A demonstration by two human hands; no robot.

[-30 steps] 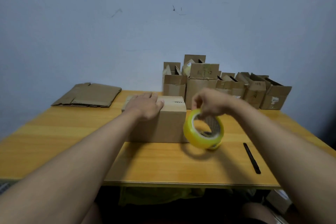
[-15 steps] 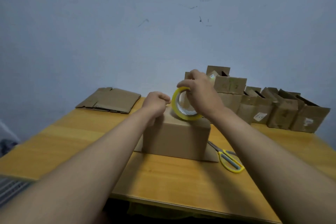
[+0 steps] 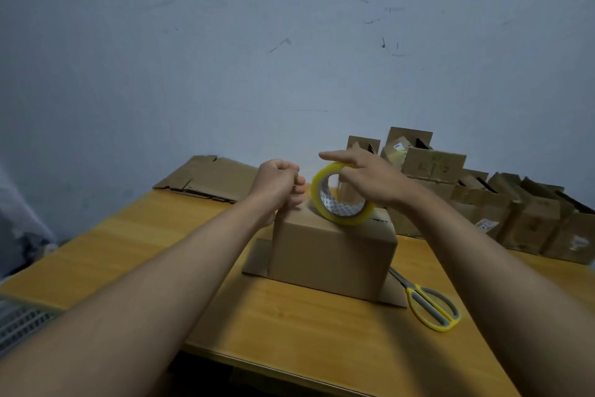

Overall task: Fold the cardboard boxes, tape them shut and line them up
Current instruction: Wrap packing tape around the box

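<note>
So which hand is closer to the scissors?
The right hand. It holds the tape roll above the box, on the scissors' side. The left hand is at the box's far left corner.

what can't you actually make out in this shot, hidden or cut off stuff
All in the head view:
- Top seam of the cardboard box: covered by the tape roll and both hands, so any tape laid cannot be seen.
- What the left hand pinches: hidden inside its curled fingers.
- Scissors blade tips: hidden behind the box's flap.
- Labels on the finished boxes: too small to read.
- Table right end: cut off by the frame edge.
</note>
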